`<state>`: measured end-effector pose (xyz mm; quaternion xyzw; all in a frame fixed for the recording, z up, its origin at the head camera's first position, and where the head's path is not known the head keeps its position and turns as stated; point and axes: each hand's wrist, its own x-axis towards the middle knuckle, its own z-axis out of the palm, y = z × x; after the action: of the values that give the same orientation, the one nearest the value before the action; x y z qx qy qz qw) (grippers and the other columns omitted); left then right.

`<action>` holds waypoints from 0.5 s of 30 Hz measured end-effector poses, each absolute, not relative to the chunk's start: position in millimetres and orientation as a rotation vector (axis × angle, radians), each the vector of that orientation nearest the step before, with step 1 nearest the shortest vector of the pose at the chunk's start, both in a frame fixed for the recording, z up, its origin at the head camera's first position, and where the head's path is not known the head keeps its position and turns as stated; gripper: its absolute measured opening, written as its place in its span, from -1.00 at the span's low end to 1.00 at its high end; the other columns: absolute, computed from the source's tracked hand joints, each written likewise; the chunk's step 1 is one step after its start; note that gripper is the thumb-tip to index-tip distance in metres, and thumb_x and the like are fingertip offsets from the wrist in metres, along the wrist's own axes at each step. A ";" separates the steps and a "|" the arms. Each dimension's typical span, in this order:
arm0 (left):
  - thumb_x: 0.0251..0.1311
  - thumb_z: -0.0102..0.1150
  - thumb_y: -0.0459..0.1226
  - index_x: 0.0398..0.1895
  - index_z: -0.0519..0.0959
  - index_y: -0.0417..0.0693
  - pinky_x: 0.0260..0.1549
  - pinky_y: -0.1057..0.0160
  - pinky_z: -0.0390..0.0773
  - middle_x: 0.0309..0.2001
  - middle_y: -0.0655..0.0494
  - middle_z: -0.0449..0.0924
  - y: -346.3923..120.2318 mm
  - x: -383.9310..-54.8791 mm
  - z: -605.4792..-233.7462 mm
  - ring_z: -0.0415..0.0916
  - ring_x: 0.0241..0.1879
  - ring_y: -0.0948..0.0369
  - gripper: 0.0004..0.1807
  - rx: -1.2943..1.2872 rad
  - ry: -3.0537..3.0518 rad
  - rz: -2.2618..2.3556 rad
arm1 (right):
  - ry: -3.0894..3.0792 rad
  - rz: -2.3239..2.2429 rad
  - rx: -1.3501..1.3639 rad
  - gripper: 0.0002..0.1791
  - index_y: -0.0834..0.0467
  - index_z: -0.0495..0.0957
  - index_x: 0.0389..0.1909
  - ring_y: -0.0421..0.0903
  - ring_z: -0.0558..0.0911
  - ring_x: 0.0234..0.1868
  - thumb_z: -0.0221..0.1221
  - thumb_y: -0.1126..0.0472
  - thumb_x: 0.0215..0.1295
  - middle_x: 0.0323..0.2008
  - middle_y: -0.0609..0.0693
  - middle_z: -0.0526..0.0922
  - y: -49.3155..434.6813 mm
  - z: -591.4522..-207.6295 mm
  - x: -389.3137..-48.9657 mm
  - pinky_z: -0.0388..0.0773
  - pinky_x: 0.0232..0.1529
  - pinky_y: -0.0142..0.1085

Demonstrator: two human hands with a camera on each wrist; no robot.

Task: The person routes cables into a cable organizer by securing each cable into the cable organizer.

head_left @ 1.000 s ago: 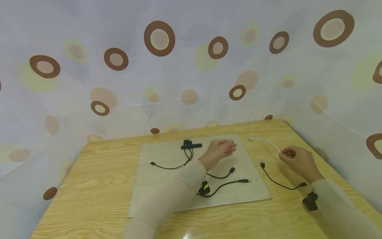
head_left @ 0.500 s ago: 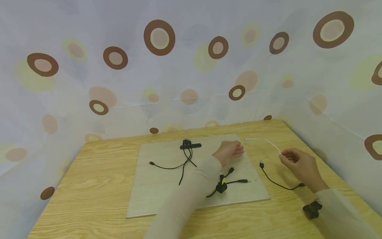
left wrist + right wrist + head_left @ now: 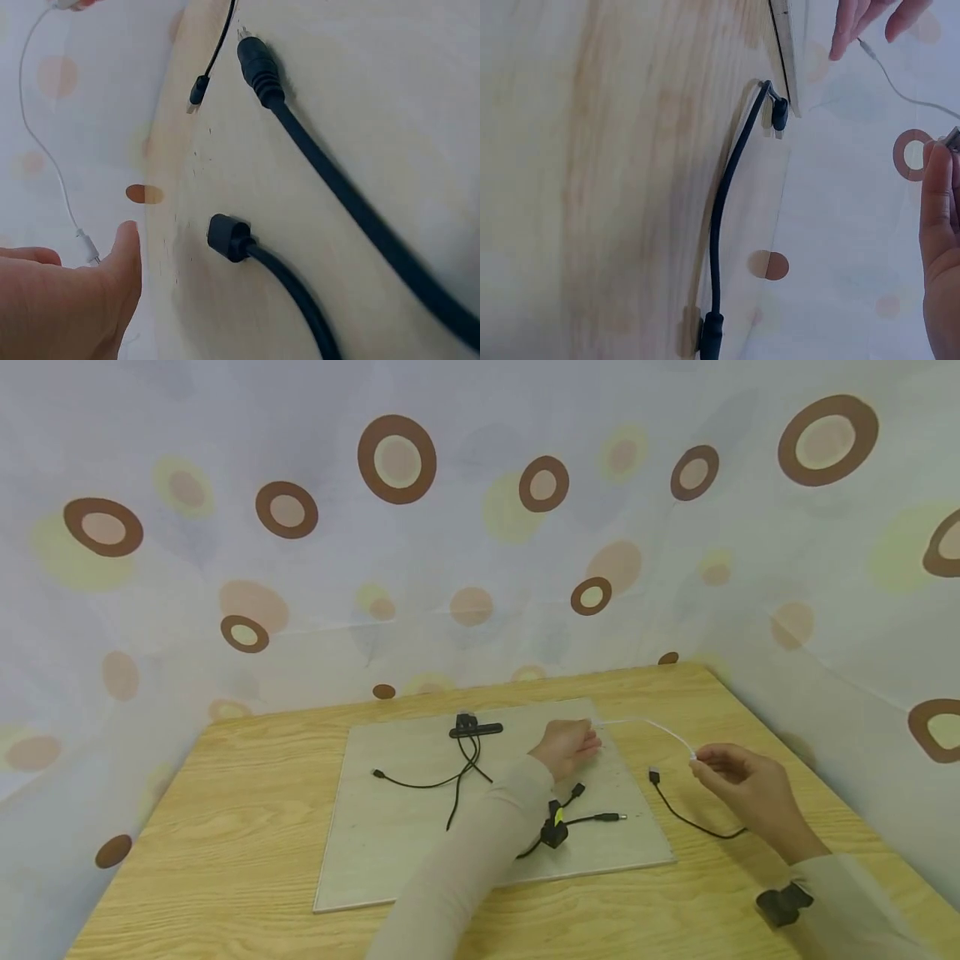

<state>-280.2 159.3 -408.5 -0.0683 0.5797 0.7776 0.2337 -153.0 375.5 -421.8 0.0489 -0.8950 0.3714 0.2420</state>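
My right hand (image 3: 753, 785) pinches one end of a thin white USB cable (image 3: 54, 163) between thumb and fingers, above the table's right side. The cable arcs leftward through the air to my left hand (image 3: 564, 749). In the left wrist view, the cable's small white connector (image 3: 88, 245) is right by the left thumb and fingers, which stand apart. A silvery plug (image 3: 952, 139) shows at the right fingertips in the right wrist view. Below the left hand, two black cable ends lie on the pale board: a rectangular connector (image 3: 227, 238) and a round barrel plug (image 3: 257, 66).
The pale board (image 3: 360, 868) lies on the wooden table (image 3: 225, 843). Near its back edge, a black strip (image 3: 491, 728) has black cables (image 3: 420, 786) trailing from it. Another short black cable (image 3: 690, 821) lies right of the board. A patterned cloth (image 3: 322, 577) hangs behind.
My left hand has moved right, then slightly back, toward the white cable's free end. That end has come left to the left fingertips. The right hand keeps its pinch, shifting slightly left and down.
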 end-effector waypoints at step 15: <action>0.27 0.13 -0.44 -0.15 0.63 -0.32 -0.25 0.37 0.64 -0.28 -0.10 0.69 153.4 -281.7 -412.6 0.68 -0.33 0.21 -0.84 -0.167 1.673 2.219 | -2.435 1.048 0.196 -0.83 0.22 0.61 -0.17 -0.48 0.60 -0.37 0.27 0.36 0.21 -0.33 -0.33 0.63 373.6 -429.1 -151.0 0.52 -0.35 -0.63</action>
<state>-281.7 153.4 -412.6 -0.0589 0.5915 0.7842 0.1779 -151.0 373.6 -429.1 0.0716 -0.8893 0.3830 0.2394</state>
